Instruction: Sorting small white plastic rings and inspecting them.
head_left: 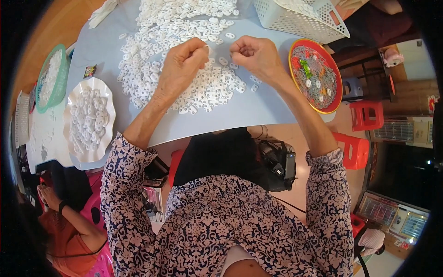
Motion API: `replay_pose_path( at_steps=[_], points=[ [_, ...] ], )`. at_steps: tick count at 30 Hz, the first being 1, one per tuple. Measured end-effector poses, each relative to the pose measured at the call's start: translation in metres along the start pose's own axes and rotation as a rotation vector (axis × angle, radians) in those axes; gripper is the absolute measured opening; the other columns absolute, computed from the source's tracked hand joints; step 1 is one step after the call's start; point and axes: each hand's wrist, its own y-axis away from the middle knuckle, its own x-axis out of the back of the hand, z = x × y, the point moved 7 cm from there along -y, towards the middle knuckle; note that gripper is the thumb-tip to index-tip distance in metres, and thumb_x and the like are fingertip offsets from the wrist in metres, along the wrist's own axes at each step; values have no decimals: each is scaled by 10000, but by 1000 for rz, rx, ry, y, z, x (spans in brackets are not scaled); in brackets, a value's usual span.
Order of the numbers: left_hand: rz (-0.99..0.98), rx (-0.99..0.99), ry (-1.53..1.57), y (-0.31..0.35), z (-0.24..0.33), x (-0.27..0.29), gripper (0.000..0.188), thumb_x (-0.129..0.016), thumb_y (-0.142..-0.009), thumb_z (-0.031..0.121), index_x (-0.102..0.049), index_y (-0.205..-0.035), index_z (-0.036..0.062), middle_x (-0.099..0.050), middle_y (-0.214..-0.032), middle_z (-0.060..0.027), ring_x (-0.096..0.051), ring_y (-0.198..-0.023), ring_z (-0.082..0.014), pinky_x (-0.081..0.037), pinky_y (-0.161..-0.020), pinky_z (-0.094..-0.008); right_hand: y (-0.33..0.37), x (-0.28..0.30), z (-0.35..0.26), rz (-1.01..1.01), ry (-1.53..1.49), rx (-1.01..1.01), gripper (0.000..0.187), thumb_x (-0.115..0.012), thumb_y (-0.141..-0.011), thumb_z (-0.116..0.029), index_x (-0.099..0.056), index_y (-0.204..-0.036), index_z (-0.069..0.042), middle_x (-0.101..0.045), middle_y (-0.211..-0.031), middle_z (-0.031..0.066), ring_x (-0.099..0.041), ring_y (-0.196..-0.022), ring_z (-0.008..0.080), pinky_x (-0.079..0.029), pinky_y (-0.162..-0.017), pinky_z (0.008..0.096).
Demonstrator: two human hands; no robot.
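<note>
My left hand (187, 60) is closed above a spread of small white oval plastic pieces (147, 74) with holes in them. A bit of white, seemingly one such piece, shows at its fingertips. Level with it and a short gap to the right, my right hand (258, 56) has thumb and fingers pinched together; what they hold is too small to make out. Right of that hand stands a red bowl (338, 76) with a yellow rim. It holds many thin grey bits, a few white pieces and a green wrapper.
A scalloped white dish (109, 104) heaped with white pieces stands at the left, near a small wrapper (90, 70). Farther left is a green basket (40, 104). A perforated white basket (300, 23) sits back right. Red stools (353, 150) and a seated person (76, 231) flank the table.
</note>
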Motion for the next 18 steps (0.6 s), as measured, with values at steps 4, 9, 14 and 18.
replay_pose_path(
  at_steps=[4, 9, 14, 18],
  points=[
    [-68, 24, 2, 0, 1, -5, 154, -515, -865, 112, -584, -775, 7, -535, -649, 12, -474, -615, -56, -393, -571, -212, 5, -16, 3, 10, -374, -82, 123, -649, -761, -45, -665, -850, 39, -635, -727, 19, -549, -630, 60, -464, -596, 202],
    [-68, -6, -1, 1, 4, -5, 160, -517, -869, 112, -576, -765, 5, -521, -638, 17, -463, -609, -51, -378, -559, -207, 4, -25, 4, 59, -578, -40, 151, -619, -795, -29, -671, -925, 27, -636, -767, 11, -548, -657, 52, -462, -613, 195],
    [-82, -35, -56, 2, 3, -6, 163, -517, -873, 121, -574, -769, 8, -494, -622, 24, -437, -584, -44, -360, -530, -215, 4, -33, 7, 12, -631, -61, 141, -609, -845, -36, -649, -970, 18, -617, -783, 20, -561, -713, 88, -465, -671, 215],
    [-84, -36, -94, 1, 3, -6, 166, -513, -874, 125, -573, -771, 10, -486, -614, 24, -430, -578, -42, -356, -524, -216, 4, -36, 8, -20, -694, -28, 102, -615, -855, -40, -646, -938, 11, -612, -807, 19, -554, -728, 91, -462, -679, 227]
  ],
)
